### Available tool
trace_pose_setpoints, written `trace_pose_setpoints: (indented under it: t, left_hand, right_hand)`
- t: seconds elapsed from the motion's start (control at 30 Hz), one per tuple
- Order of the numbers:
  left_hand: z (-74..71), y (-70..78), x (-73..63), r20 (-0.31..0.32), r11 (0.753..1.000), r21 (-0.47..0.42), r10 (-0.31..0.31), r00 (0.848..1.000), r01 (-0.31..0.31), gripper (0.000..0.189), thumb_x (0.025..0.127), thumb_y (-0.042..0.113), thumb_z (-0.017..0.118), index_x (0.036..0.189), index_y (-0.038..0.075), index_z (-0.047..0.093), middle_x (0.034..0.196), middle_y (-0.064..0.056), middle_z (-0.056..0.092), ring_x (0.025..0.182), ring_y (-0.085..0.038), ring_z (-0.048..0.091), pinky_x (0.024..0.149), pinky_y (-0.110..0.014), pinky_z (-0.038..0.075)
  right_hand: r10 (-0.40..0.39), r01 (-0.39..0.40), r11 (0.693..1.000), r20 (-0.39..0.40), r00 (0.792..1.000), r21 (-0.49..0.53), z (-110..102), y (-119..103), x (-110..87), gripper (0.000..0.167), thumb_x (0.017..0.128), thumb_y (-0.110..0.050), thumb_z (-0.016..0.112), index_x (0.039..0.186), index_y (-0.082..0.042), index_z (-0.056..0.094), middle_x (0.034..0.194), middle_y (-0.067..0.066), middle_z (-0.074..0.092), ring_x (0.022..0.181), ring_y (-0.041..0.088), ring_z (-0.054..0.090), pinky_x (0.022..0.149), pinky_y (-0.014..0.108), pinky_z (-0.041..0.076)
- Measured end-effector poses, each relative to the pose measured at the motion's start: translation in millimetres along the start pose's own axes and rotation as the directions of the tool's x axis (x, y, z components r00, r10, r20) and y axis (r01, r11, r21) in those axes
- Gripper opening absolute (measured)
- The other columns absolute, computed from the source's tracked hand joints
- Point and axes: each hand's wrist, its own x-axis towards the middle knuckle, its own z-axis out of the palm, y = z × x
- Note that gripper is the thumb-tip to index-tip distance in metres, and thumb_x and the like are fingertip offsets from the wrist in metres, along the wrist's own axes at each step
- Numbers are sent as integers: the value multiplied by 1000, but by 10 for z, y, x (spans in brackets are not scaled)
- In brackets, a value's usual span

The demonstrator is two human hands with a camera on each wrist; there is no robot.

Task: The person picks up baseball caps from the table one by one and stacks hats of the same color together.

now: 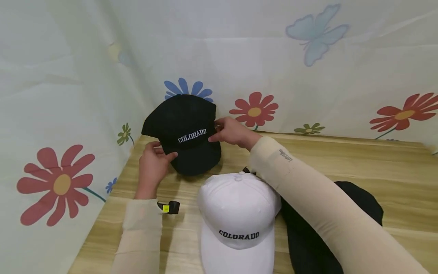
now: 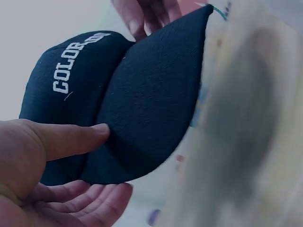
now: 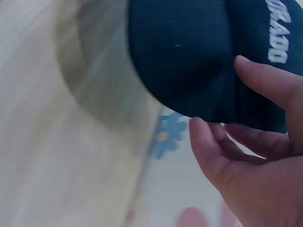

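Observation:
A black cap [image 1: 186, 118] with white COLORADO lettering is held up at the back left, its brim pointing toward me and tilted down. My left hand [image 1: 154, 165] pinches the left side of the brim, thumb on top and fingers beneath, as the left wrist view shows with the brim [image 2: 151, 94] close up. On the other side my right hand [image 1: 234, 132] grips the cap where brim meets crown, its thumb [image 3: 260, 78] near the lettering. In front of me lies a white cap [image 1: 239, 205] with black COLORADO lettering.
Another black item [image 1: 304, 232] lies right of the white cap, partly hidden under my right forearm. A flowered white sheet [image 1: 219, 57] hangs behind and to the left of the wood-patterned table [image 1: 342, 160]. A black strap with a yellow tag [image 1: 169, 207] sits at my left wrist.

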Motion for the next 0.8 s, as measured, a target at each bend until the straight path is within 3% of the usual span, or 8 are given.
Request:
trace_pose_setpoints:
  t: [0.13,0.4,0.5,0.7,0.8]
  left_hand:
    - [-106,189,-66,-81,995,-64,70,994,-75,67,88,28,71,141,3,39,123,-18,57,108,-31,58,93,-44,48]
    - [-216,516,-125,-212,973,-95,187,959,-210,63,89,30,70,141,8,43,127,-13,57,108,-26,58,92,-41,50]
    - [-249,598,-129,-228,962,-111,219,949,-249,63,89,31,70,142,9,43,128,-12,56,108,-24,59,93,-39,52]
    - [-249,726,-161,-228,958,-95,243,943,-270,62,90,33,68,143,12,44,129,-11,53,109,-20,58,93,-37,53]
    - [-221,777,-192,-218,950,-103,268,939,-295,62,90,31,69,143,10,45,129,-12,53,109,-21,59,92,-37,53]
  right_hand:
    - [-66,55,991,-82,994,-122,-86,-217,-99,71,84,-30,74,144,-8,43,129,11,59,116,23,57,97,38,49]
    - [-176,147,978,-203,963,-148,-366,-575,-288,70,85,-32,74,144,-11,43,127,7,60,112,20,61,93,34,52]
    - [-212,181,972,-220,952,-149,-455,-681,-360,68,87,-32,73,145,-12,43,127,6,59,112,19,61,92,32,52]
    - [-221,184,969,-259,940,-162,-549,-723,-532,62,87,-37,71,143,-24,46,126,-1,57,110,13,60,62,34,55]
    - [-248,187,958,-301,921,-217,-585,-680,-627,65,87,-38,71,145,-23,46,127,1,56,110,14,59,67,34,55]
